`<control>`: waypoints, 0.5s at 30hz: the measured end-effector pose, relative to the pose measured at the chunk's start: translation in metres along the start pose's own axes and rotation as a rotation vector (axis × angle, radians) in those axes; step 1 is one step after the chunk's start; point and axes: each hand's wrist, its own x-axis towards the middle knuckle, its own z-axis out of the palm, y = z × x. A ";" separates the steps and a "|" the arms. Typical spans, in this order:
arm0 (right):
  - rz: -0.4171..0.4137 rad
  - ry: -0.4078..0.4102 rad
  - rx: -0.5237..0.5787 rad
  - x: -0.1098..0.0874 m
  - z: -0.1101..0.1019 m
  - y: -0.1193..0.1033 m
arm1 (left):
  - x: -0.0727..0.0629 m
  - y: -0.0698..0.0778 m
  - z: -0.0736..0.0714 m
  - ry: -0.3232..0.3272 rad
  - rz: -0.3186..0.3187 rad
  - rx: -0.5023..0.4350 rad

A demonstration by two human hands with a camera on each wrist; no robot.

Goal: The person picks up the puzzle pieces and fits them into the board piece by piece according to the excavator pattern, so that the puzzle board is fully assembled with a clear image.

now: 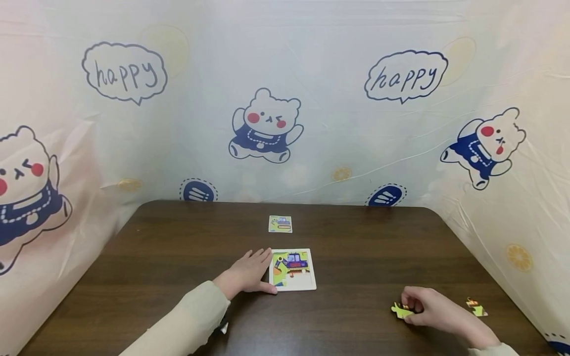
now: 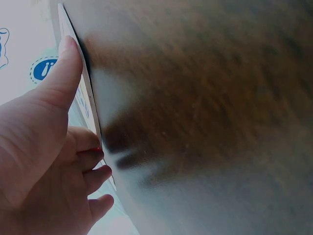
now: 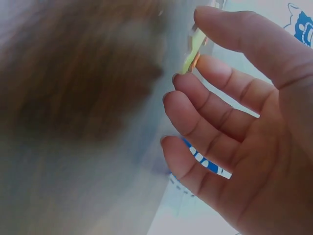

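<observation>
A square puzzle with a white frame lies mid-table; its picture shows a blue digger, and white shows at its lower right. My left hand rests at the frame's left side, fingers extended along it and thumb at the lower-left corner. In the left wrist view, the thumb and fingers touch the frame's edge. Over at the right, my right hand pinches a yellow-green puzzle piece between thumb and fingers. The right wrist view shows this puzzle piece edge-on at the fingertips.
Another puzzle piece lies right of my right hand, near the table's right edge. A small picture card with a digger lies behind the puzzle. A small white item shows beside my left sleeve. A printed curtain surrounds the brown table.
</observation>
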 end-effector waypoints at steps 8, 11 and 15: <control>0.034 -0.021 0.006 0.027 -0.002 -0.012 | -0.001 0.002 -0.004 -0.008 0.001 -0.005; 0.057 -0.025 -0.015 0.039 -0.003 -0.018 | -0.001 0.002 -0.003 -0.009 -0.003 -0.006; 0.075 -0.018 -0.068 0.056 -0.003 -0.027 | -0.001 0.001 -0.002 -0.006 -0.004 0.003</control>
